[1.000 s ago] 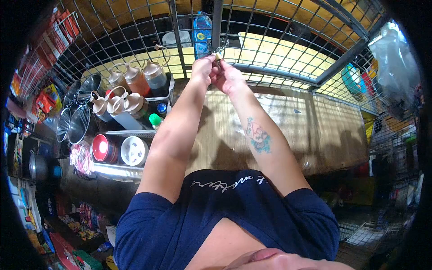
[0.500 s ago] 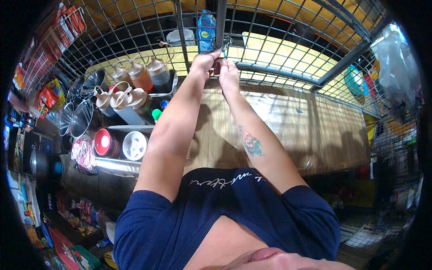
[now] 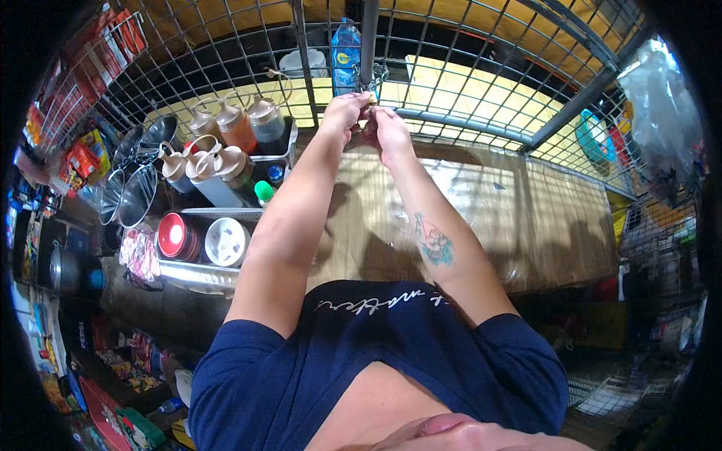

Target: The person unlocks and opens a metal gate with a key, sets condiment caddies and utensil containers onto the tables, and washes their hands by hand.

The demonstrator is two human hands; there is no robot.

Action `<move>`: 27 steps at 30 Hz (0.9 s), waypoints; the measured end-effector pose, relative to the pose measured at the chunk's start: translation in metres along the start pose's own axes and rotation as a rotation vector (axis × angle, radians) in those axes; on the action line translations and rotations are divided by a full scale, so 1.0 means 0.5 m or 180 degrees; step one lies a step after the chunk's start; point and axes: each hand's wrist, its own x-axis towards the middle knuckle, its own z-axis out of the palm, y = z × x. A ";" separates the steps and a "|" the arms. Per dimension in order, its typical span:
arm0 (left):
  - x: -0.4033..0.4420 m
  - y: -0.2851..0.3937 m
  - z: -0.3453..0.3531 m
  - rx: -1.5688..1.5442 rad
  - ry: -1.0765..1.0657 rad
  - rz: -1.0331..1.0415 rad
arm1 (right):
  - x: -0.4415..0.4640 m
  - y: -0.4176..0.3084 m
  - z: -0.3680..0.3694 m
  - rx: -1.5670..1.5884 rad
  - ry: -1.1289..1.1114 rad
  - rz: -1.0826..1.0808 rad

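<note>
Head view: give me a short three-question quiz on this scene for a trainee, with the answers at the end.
1. Multiple choice: what colour are the contents of the middle bottle in the back row of three?
A) green
B) orange
C) white
2. True or false: the white bowl is nearer the left forearm than the red bowl is.
3. Fill in the blank: the left hand and right hand are close together near the upright bar; the tattoo is on the ____ forearm.

Key: 1. B; 2. true; 3. right.
</note>
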 end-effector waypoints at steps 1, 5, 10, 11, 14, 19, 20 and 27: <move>-0.003 0.001 -0.002 0.0001 0.0006 -0.0002 | -0.006 -0.001 0.003 -0.1305 0.0198 -0.0823; 0.013 -0.002 -0.024 -0.1016 -0.0699 -0.0637 | -0.018 -0.031 -0.013 -0.3884 0.0485 -0.3821; 0.023 -0.026 -0.028 -0.1659 -0.1116 -0.0343 | -0.006 -0.073 -0.003 -0.3476 0.0389 -0.3885; 0.020 -0.021 -0.032 -0.1598 -0.1163 -0.0419 | 0.016 -0.088 -0.002 -0.3095 0.0524 -0.2750; 0.020 -0.006 -0.036 -0.1248 -0.1228 -0.0502 | 0.037 -0.126 0.020 -0.2161 0.0472 0.0006; 0.008 0.028 -0.023 -0.0822 -0.0747 -0.0766 | 0.092 -0.084 0.015 -0.1560 0.0266 -0.0074; 0.007 0.025 -0.019 -0.0285 -0.0679 -0.0479 | 0.095 -0.079 0.012 -0.1729 0.0479 -0.0370; 0.004 0.036 -0.026 0.0903 -0.0491 -0.0081 | 0.097 -0.069 0.004 -0.1604 0.0524 -0.0714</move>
